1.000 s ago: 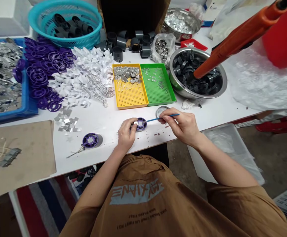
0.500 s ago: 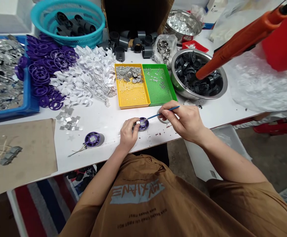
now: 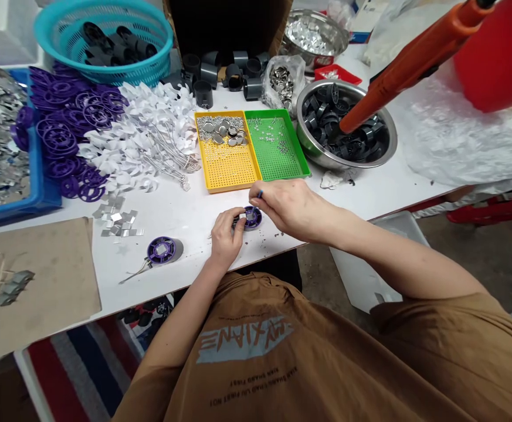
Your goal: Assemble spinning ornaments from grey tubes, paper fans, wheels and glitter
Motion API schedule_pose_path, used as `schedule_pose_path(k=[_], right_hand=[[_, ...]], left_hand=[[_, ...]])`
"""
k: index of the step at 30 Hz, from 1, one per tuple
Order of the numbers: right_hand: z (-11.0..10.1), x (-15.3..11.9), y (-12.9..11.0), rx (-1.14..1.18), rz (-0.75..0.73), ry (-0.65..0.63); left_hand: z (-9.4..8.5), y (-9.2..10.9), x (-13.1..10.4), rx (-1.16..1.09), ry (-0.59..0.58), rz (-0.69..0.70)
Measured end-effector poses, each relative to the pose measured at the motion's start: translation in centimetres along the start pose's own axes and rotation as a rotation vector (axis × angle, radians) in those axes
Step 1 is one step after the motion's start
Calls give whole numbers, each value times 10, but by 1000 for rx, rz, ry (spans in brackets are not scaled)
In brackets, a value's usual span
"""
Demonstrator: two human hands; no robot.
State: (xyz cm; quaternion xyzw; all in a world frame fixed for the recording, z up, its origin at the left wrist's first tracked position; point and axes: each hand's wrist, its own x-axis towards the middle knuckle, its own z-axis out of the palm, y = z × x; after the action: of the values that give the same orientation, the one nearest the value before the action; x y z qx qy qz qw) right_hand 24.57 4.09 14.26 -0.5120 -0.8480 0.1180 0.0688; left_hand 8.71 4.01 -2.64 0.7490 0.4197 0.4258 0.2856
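Observation:
My left hand (image 3: 226, 239) is closed around the side of a small round housing with a purple spoked ring (image 3: 256, 220), near the table's front edge. A pale square piece shows in the ring's middle, and a small white connector sits by my left thumb. Pinched in my right hand (image 3: 297, 210) is a thin blue stick (image 3: 260, 194), mostly hidden by the fingers; it points down at the ring, though I cannot make out whether its tip touches. Left of my hands lies a similar grey cylinder with a purple ring (image 3: 162, 250), its wires trailing.
Beyond my hands are a yellow tray (image 3: 231, 170) and a green tray (image 3: 282, 164) with small metal parts. A steel bowl (image 3: 390, 146) of black parts has an orange tool (image 3: 409, 67) above it. Silver squares (image 3: 117, 217), white strips (image 3: 128, 126) and purple rings (image 3: 62, 132) lie leftward.
My right hand has moved left, close over the purple ring, and the blue stick is now steeper. The left hand keeps its hold on the housing. The camera view has shifted slightly.

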Motion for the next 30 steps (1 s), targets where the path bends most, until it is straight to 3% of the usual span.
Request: schedule_pose_path(k=[9, 18, 24, 30], right_hand=[[-4, 17, -10, -63, -83, -131], [4, 12, -7, -45, -160, -66], [2, -8, 5, 36, -60, 130], [-3, -43, 26, 301, 130, 481]], left_hand=[[0, 1, 1, 9, 34, 18], [0, 2, 2, 0, 44, 42], [0, 0, 0, -16, 15, 28], [0, 1, -1, -31, 5, 30]])
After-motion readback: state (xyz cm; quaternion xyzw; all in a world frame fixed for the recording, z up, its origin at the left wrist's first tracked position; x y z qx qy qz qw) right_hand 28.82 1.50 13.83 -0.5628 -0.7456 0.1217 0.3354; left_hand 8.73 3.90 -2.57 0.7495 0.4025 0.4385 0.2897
